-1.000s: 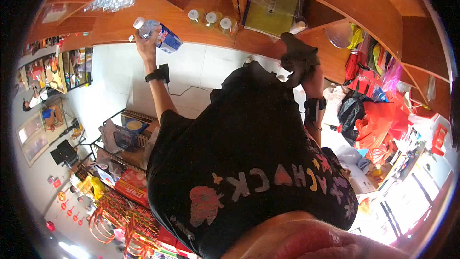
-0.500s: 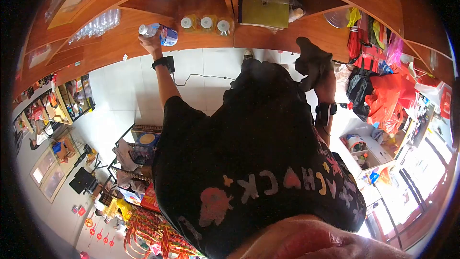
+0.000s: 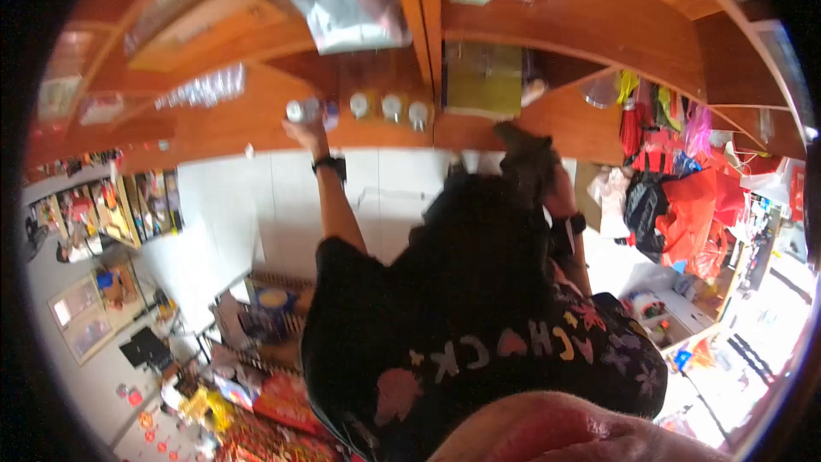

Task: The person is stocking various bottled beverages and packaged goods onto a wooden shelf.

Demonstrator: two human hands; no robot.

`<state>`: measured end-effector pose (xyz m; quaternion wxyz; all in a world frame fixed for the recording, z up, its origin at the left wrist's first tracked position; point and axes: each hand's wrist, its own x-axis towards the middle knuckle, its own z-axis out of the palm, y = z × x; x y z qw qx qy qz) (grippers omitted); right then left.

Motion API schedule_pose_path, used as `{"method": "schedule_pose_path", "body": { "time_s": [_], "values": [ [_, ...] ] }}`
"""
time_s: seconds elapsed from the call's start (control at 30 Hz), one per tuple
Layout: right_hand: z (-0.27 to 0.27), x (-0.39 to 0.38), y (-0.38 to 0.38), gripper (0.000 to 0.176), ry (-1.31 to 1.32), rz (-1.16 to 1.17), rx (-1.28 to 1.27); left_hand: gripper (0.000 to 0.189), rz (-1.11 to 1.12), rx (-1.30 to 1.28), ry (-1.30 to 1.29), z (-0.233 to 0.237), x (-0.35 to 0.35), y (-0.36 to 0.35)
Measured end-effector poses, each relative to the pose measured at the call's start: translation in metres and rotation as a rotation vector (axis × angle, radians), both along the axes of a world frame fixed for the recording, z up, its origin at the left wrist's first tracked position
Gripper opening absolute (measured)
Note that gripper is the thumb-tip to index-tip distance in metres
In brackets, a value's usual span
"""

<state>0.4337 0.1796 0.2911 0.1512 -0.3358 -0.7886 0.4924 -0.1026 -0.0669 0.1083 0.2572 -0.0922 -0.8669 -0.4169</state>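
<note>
My left hand (image 3: 306, 133) is closed around a clear plastic bottle (image 3: 310, 109) with a white cap, at the wooden shelf's edge; a bit of blue shows beside it. Three white-capped jars (image 3: 391, 108) stand in a row to its right. A dark cloth (image 3: 523, 154) hangs bunched from my right hand (image 3: 559, 192), near the shelf's front edge. The cloth hides most of the fingers. Behind it, a yellow-green flat pack (image 3: 484, 79) rests on the shelf.
Wooden shelving (image 3: 231, 130) spans the top, with a silvery bag (image 3: 342, 4) and clear bottles (image 3: 205, 87). Red bags (image 3: 688, 201) and a black bag (image 3: 646, 210) hang at right. White floor (image 3: 291, 231) lies below; a boxed item (image 3: 272, 299) stands lower left.
The view has tilted, showing more of the upper shelves. The bottle in my left hand was tilted with its blue label visible; now it shows mostly its cap end. My right hand and cloth have moved left.
</note>
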Motion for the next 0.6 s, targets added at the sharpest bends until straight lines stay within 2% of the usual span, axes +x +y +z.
{"method": "schedule_pose_path", "body": {
  "time_s": [0.03, 0.07, 0.1, 0.17, 0.2, 0.23, 0.27, 0.33, 0.4, 0.43, 0.47, 0.5, 0.6],
  "values": [
    [0.008, -0.005, -0.001, 0.049, 0.026, 0.027, -0.052, 0.094, 0.129, -0.159, -0.084, 0.024, 0.016, 0.008],
    [-0.011, -0.009, 0.002, 0.044, 0.205, -0.058, -0.401, 0.094, 0.048, -0.066, -0.149, 0.034, 0.020, 0.009],
    [-0.031, -0.012, 0.006, 0.041, 0.394, -0.183, -0.734, 0.093, 0.062, -0.078, -0.147, 0.018, 0.009, 0.003],
    [0.012, -0.024, 0.003, 0.040, 0.616, -0.188, -1.324, 0.093, -0.067, 0.016, -0.236, 0.002, 0.003, -0.009],
    [0.029, -0.034, -0.001, 0.045, 0.672, -0.260, -1.316, 0.092, -0.185, -0.066, -0.136, 0.004, 0.007, -0.018],
    [0.035, -0.035, 0.003, 0.045, 0.753, -0.153, -1.374, 0.091, -0.185, 0.001, -0.109, 0.007, 0.013, -0.012],
    [0.040, -0.034, 0.006, 0.045, 0.829, -0.041, -1.430, 0.091, -0.151, -0.124, -0.155, 0.020, 0.027, -0.013],
    [0.055, -0.027, 0.009, 0.047, 0.827, -0.027, -1.404, 0.092, -0.130, -0.282, -0.199, 0.033, 0.041, -0.026],
    [0.070, -0.018, 0.006, 0.048, 0.676, -0.230, -1.251, 0.090, -0.112, -0.326, -0.191, 0.039, 0.052, -0.032],
    [0.063, -0.012, 0.008, 0.049, 0.673, -0.215, -1.202, 0.078, -0.104, -0.462, 0.064, 0.024, 0.046, -0.040],
    [0.052, -0.002, 0.012, 0.049, 0.665, -0.200, -1.154, 0.065, 0.018, -0.548, 0.037, 0.076, 0.088, -0.020],
    [0.044, 0.006, 0.016, 0.050, 0.655, -0.185, -1.106, 0.052, 0.137, -0.637, 0.001, 0.148, 0.140, 0.008],
    [0.045, 0.027, 0.023, 0.050, 0.761, -0.169, -1.227, 0.033, -0.520, 0.123, -0.139, 0.221, 0.199, 0.041]
  ]
}}
